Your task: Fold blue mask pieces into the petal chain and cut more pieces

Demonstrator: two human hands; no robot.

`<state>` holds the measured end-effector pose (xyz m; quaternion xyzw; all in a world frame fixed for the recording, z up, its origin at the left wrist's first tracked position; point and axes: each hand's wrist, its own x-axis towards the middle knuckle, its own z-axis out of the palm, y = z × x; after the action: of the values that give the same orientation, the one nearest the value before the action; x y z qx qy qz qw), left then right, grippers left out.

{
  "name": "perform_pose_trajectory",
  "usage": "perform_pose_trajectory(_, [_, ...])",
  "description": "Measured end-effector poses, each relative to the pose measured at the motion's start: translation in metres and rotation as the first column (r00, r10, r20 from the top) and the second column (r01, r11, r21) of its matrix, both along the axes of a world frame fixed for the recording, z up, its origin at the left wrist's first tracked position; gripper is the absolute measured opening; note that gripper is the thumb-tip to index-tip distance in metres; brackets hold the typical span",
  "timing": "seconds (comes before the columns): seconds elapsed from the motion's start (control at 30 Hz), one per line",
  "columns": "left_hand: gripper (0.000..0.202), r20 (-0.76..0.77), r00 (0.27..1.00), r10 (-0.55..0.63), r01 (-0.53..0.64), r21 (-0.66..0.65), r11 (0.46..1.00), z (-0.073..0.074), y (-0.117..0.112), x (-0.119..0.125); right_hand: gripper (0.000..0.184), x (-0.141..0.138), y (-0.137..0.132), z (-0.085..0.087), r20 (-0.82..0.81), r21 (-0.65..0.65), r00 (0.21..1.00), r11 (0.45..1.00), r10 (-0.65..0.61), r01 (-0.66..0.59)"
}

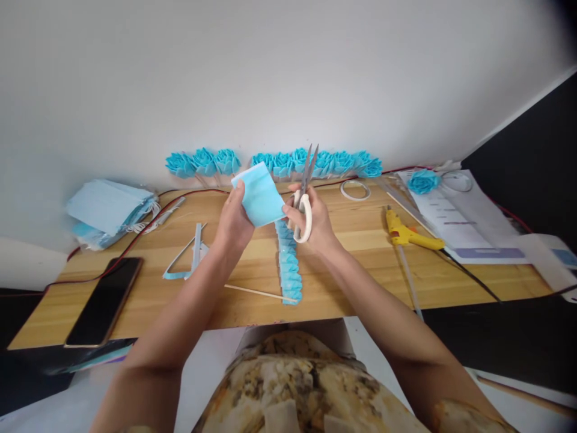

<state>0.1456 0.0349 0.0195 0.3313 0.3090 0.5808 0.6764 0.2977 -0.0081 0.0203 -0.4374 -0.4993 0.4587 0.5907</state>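
My left hand [233, 221] pinches a light blue piece of face-mask fabric [258, 193] and holds it up above the wooden table [369, 264]. My right hand [315, 222] grips white-handled scissors [305, 198], blades pointing up and slightly apart, and its fingers also touch the right edge of the fabric. Below the hands a row of overlapping blue fabric pieces [288, 264] lies on the table next to a thin wooden stick [259, 293].
Blue fabric roses [274, 161] line the wall, one more [422, 180] lies on papers at right. A yellow glue gun [408, 233], tape roll [355, 190], stack of blue masks [108, 207], black phone [104, 300] and fabric scraps [189, 258] lie about.
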Motion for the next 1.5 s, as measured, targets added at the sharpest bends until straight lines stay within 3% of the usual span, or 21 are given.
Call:
perform_pose_trajectory(0.13, [0.04, 0.031, 0.99, -0.136, 0.137, -0.03, 0.99, -0.003, -0.011, 0.001, 0.04, 0.0, 0.006, 0.0, 0.023, 0.016, 1.0, 1.0, -0.007, 0.007])
perform_pose_trajectory(0.2, [0.035, 0.011, 0.989, -0.15, 0.151, -0.039, 0.988, -0.007, -0.01, -0.001, 0.041, 0.0, 0.008, -0.001, 0.045, 0.014, 0.999, 1.0, 0.002, -0.002])
perform_pose_trajectory(0.3, [0.036, -0.054, 0.997, -0.058, 0.058, -0.001, 0.998, -0.011, -0.001, -0.004, 0.045, 0.002, 0.009, -0.002, 0.035, 0.003, 0.999, 0.999, 0.037, -0.037])
perform_pose_trajectory(0.4, [0.039, -0.056, 0.997, 0.054, -0.051, 0.052, 0.997, -0.012, 0.009, -0.009, 0.043, 0.007, 0.005, -0.004, -0.056, -0.047, 0.987, 0.987, 0.152, -0.154])
perform_pose_trajectory(0.6, [0.044, -0.018, 0.985, 0.17, -0.169, 0.042, 0.985, -0.016, 0.017, -0.025, 0.047, 0.014, -0.009, -0.014, -0.277, -0.078, 0.832, 0.851, 0.482, -0.519])
perform_pose_trajectory(0.93, [0.032, 0.005, 0.995, 0.095, -0.095, 0.003, 0.995, -0.022, 0.022, -0.037, 0.048, 0.012, -0.016, -0.02, -0.332, -0.054, 0.663, 0.688, 0.671, -0.724])
perform_pose_trajectory(1.27, [0.035, 0.053, 0.996, 0.064, -0.066, 0.025, 0.998, -0.016, 0.022, -0.039, 0.05, 0.014, -0.015, -0.019, -0.318, -0.089, 0.693, 0.708, 0.647, -0.701])
perform_pose_trajectory(1.5, [0.038, -0.035, 0.996, 0.08, -0.076, 0.104, 0.992, -0.015, 0.022, -0.041, 0.049, 0.017, -0.013, -0.024, -0.326, -0.05, 0.682, 0.709, 0.655, -0.704])
